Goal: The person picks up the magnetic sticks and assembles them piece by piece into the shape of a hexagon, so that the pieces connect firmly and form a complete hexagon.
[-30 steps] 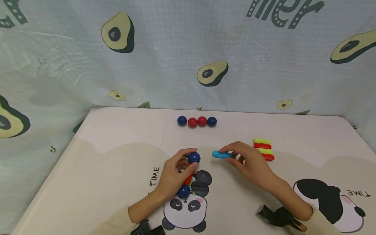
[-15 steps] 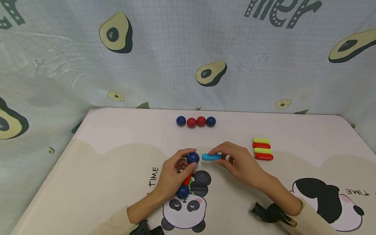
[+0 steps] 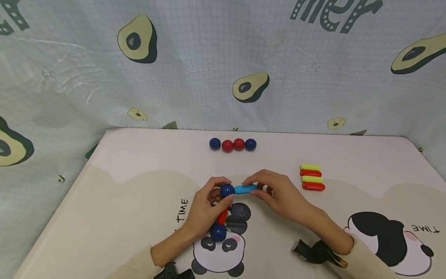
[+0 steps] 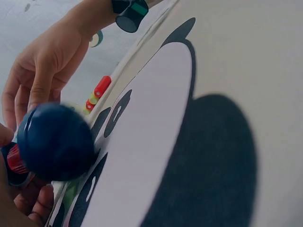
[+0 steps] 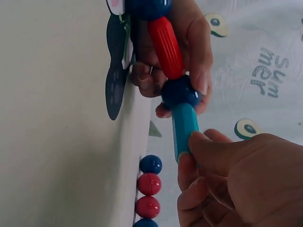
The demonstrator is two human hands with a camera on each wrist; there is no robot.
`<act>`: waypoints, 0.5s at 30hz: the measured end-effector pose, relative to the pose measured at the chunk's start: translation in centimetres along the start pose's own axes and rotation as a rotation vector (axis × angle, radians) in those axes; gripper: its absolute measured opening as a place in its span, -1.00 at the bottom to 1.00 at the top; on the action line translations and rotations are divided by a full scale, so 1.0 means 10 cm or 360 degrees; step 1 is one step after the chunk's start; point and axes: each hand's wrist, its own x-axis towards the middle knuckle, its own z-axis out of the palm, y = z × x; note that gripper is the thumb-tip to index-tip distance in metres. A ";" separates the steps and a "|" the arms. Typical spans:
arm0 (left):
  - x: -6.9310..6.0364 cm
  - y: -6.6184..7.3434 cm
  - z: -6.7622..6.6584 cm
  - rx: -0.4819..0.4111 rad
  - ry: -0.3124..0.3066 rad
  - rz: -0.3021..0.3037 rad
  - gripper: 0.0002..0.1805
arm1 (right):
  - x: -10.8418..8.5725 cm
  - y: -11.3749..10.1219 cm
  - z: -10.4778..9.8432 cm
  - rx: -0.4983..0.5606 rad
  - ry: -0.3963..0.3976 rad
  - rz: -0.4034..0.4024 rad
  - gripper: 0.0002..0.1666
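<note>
head view: we are reading "time" on the tabletop (image 3: 139, 209) near two printed pandas, and on the curtain (image 3: 195, 77) we are making out "mer", which in the right-wrist view is standing below "sum". our left hand (image 3: 204, 209) is gripping the near-hand blue ball (image 3: 227, 190), thumb and fingers curling around it; a red rod (image 3: 222, 217) is running from it to another blue ball (image 3: 218, 233) over a panda. our right hand (image 3: 283, 195) is pinching a light-blue rod (image 3: 245, 189) between thumb and fingers, its end touching the gripped ball. farther off, four balls (image 3: 227, 146) are lying in a row, and four yellow and red rods (image 3: 311, 179) are lying rightward.
</note>
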 end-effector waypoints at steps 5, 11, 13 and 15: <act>-0.01 0.02 0.00 -0.0015 0.0011 -0.0062 -0.64 | 0.07 0.01 0.03 0.0088 -0.0063 -0.0077 -0.67; -0.01 0.01 0.00 0.0061 0.0060 -0.0015 -0.64 | 0.16 0.03 0.08 0.0162 -0.0040 -0.0176 -0.68; -0.01 0.00 0.00 0.0096 0.0086 0.0004 -0.65 | 0.18 0.03 0.10 0.0186 -0.0043 -0.0203 -0.68; -0.01 -0.01 0.00 0.0123 0.0115 0.0024 -0.67 | 0.21 0.02 0.11 0.0209 -0.0049 -0.0221 -0.66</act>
